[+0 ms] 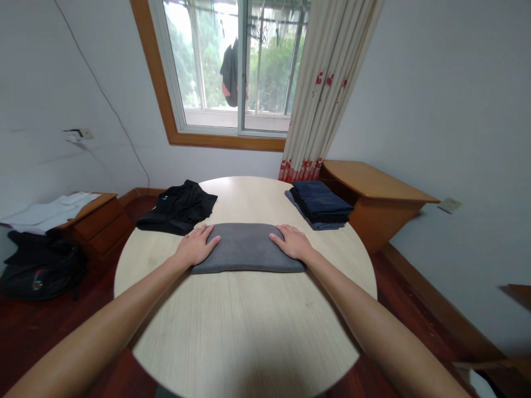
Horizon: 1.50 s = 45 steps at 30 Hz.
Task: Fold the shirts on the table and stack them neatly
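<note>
A grey garment, folded into a flat, wide rectangle, lies across the middle of the round table. What kind of garment it is, I cannot tell. My left hand rests on its left end, fingers stretched forward and thumb pointing inward. On the opposite end lies my right hand, also flat with its fingers extended. Neither hand grips the cloth. Beyond my left hand is a loose, crumpled heap of black clothing. Past my right hand sits a stack of folded dark clothes, navy on top with black and grey-blue below.
The round pale wooden table stands before a window and a patterned curtain. A wooden desk is at the right. To the left are a low wooden cabinet with papers on top and a black bag on the floor.
</note>
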Tool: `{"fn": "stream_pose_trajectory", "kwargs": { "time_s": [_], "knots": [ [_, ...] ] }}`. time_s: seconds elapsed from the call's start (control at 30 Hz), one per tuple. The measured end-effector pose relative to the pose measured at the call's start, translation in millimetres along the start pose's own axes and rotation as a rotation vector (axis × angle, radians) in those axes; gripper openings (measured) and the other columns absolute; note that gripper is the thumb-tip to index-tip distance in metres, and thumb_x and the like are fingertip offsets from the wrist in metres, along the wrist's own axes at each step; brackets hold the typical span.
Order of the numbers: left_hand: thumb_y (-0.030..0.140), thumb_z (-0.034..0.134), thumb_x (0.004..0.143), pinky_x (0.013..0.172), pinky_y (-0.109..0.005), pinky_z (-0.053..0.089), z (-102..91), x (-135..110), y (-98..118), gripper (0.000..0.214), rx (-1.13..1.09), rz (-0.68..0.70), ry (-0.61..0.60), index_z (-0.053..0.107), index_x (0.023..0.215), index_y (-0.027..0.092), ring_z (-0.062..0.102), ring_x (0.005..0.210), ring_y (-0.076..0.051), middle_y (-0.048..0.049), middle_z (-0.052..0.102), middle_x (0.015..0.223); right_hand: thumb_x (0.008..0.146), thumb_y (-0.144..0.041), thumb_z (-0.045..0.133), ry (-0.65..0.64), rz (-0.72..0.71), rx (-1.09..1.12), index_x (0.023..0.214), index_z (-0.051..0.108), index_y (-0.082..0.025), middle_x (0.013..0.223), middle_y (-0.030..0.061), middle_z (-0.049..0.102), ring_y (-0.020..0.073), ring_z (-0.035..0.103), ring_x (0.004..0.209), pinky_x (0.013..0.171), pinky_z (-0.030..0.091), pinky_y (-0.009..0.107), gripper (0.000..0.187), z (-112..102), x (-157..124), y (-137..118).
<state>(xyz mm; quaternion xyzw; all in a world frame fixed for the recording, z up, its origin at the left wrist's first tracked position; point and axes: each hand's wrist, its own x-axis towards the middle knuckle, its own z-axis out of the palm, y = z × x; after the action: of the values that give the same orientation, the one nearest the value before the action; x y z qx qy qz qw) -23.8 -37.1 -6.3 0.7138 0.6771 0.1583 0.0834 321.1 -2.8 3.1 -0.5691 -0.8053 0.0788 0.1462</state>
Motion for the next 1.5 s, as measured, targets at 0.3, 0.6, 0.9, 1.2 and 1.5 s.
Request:
{"fn": "stream_pose_trajectory", "kwargs": {
  "time_s": [0.3, 0.6, 0.9, 1.2, 1.5],
  "knots": [
    [0.078, 0.029, 0.087, 0.081, -0.045, 0.049, -41.7, -31.1, -8.6, 0.078, 0.138, -0.194, -0.09, 0.076, 0.092, 0.016, 0.068, 0.098, -0.041, -0.022, 0.074, 0.101, 0.077, -0.086, 0.05, -0.196, -0.051, -0.07, 0.07, 0.076, -0.023, 0.072, 0.0165, 0.069, 0.0304, 0.067, 0.075, 0.075, 0.046, 0.04, 0.069, -25.8, -96.2, -26.8],
    [0.064, 0.082, 0.05, 0.051, -0.033, 0.042, -41.3, -14.7, 8.6, 0.05, -0.479, -0.334, -0.201, 0.064, 0.061, 0.019, 0.06, 0.052, -0.025, -0.0054, 0.062, 0.053, 0.077, -0.08, 0.058, -0.31, -0.092, 0.264, 0.061, 0.073, -0.019, 0.057, 0.0084, 0.066, 0.0218, 0.061, 0.058, 0.063, 0.043, 0.033, 0.064, -42.4, -33.9, -38.3],
    [0.052, 0.082, 0.06, 0.065, -0.029, 0.046, -62.9, -38.1, 37.9, 0.044, -0.788, 0.011, 0.199, 0.07, 0.082, 0.017, 0.06, 0.069, -0.018, -0.0018, 0.067, 0.075, 0.061, -0.071, 0.082, -0.456, -0.13, 1.098, 0.11, 0.071, -0.015, 0.112, 0.0119, 0.074, 0.0251, 0.07, 0.095, 0.088, 0.054, 0.037, 0.076, 5.5, 39.6, -76.6],
    [0.058, 0.083, 0.065, 0.084, -0.034, 0.052, -50.3, -39.5, 58.7, 0.076, -1.13, 0.042, 0.36, 0.055, 0.126, 0.021, 0.064, 0.1, -0.022, -0.0066, 0.066, 0.108, 0.058, -0.053, 0.091, -0.359, -0.094, 1.409, 0.098, 0.072, -0.014, 0.096, 0.0084, 0.076, 0.023, 0.071, 0.086, 0.088, 0.055, 0.037, 0.059, -31.6, 38.3, -83.7],
    [0.044, 0.094, 0.062, 0.105, -0.048, 0.047, 16.3, -49.8, 142.2, 0.077, -1.613, 0.18, -0.576, 0.061, 0.124, 0.012, 0.067, 0.114, -0.033, -0.0191, 0.071, 0.121, 0.063, -0.061, 0.086, 0.342, -0.117, 1.232, 0.102, 0.068, -0.019, 0.097, 0.0067, 0.076, 0.0245, 0.071, 0.088, 0.08, 0.057, 0.037, 0.06, -130.7, 14.7, -21.7]
  ]
}}
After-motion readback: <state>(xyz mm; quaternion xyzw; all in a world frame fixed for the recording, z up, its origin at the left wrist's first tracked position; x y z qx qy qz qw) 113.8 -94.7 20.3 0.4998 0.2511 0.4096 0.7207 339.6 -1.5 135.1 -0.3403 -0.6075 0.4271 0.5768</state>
